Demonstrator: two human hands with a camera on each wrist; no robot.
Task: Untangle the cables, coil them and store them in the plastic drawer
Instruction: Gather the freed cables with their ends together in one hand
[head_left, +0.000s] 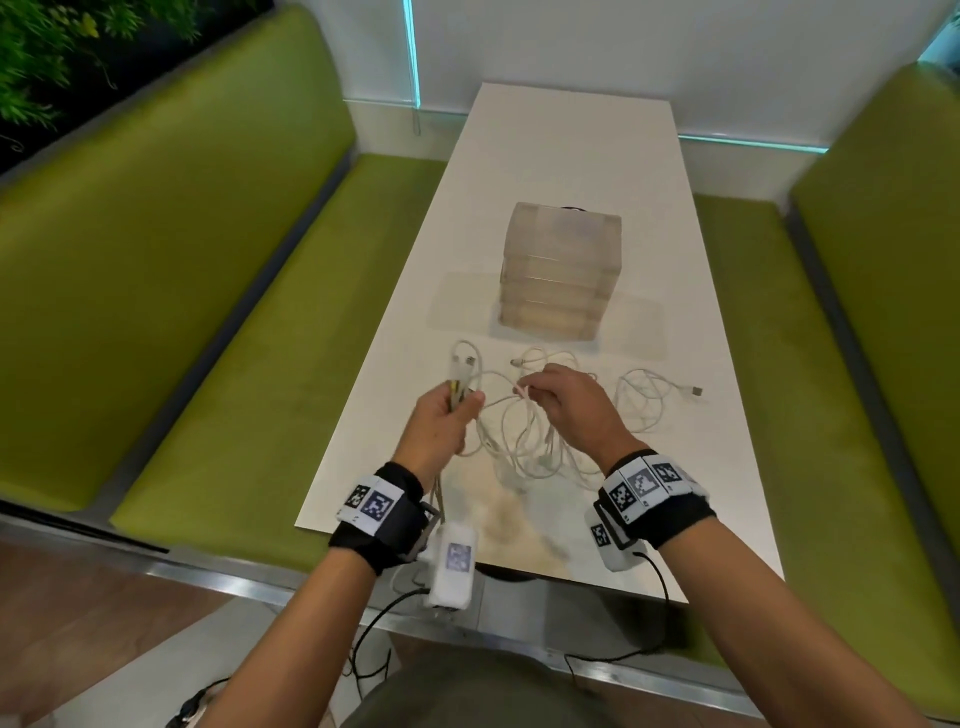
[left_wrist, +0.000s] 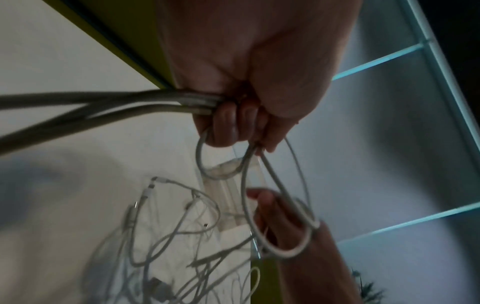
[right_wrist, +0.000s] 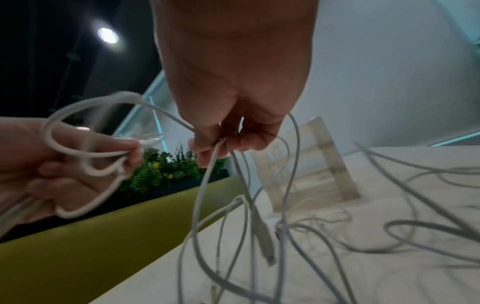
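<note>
The left hand (head_left: 439, 423) has its fingers (left_wrist: 226, 121) curled round several loops of white cable (left_wrist: 280, 205). The right hand (head_left: 571, 405) pinches a strand of the same cable between thumb and fingers (right_wrist: 205, 150). Below both hands lies the tangle of white cables (head_left: 524, 441) on the white table (head_left: 571, 145). Just beyond it stands the translucent plastic drawer unit (head_left: 558, 270). Green benches (head_left: 208, 270) flank the table.

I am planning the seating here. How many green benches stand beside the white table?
2. The left bench runs along the left side of the table; the right bench runs along its right side. Anything behind the camera is out of view.
</note>
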